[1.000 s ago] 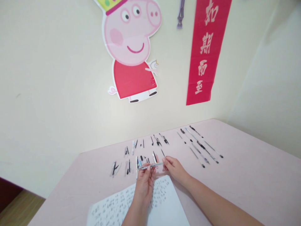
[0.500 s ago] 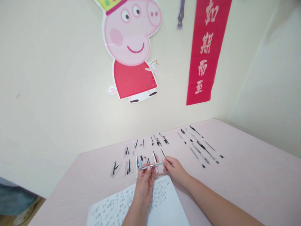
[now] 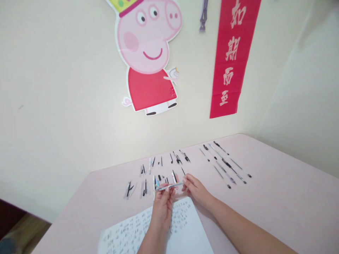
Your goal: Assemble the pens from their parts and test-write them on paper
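My left hand [image 3: 162, 208] is closed around a slim clear-barrelled pen [image 3: 175, 185], which lies nearly level above the table. At the pen's right end, the fingers of my right hand [image 3: 196, 189] are pinched together on its tip; the exact grip is partly hidden. Just beyond my right fingers lies a thin black refill [image 3: 183, 171]. Several caps, refills and pen parts sit close behind my left hand, among them a black cap [image 3: 159, 177]. Below both hands is a sheet of handwritten paper [image 3: 188, 240].
Pink cloth covers the table [image 3: 275, 204]. Sets of taken-apart black pens lie at the left [image 3: 129, 189] and back [image 3: 177, 157]. Longer pens and refills lie in slanted rows at the right, including a black-gripped pen [image 3: 233, 170]. Behind stands a wall with a pig cutout [image 3: 150, 84] and red banner [image 3: 227, 67].
My right hand has shifted very slightly at the pen's right end. The pen and my left hand look almost unmoved. At the lower left, a person's leg and shoe have mostly gone out of view.
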A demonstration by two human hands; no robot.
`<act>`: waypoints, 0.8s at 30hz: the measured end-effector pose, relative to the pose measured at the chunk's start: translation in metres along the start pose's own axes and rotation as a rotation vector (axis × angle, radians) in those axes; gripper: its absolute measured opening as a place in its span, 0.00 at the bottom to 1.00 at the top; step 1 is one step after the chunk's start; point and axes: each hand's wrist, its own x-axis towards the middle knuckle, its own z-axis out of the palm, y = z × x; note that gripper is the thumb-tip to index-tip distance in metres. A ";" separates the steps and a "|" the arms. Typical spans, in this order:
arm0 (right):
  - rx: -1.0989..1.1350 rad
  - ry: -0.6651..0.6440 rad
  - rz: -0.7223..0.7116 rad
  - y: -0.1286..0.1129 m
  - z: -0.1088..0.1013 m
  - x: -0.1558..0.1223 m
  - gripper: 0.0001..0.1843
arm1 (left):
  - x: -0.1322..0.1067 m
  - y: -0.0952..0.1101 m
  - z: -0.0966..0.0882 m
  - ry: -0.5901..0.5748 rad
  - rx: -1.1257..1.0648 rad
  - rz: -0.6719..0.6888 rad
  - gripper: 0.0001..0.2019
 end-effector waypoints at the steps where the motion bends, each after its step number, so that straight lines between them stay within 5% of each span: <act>1: 0.006 -0.011 -0.005 -0.001 0.000 0.000 0.16 | 0.001 0.000 -0.001 0.004 -0.006 0.001 0.07; 24: -0.044 -0.026 0.019 0.001 0.001 0.001 0.24 | 0.001 -0.001 0.000 -0.048 0.021 0.006 0.08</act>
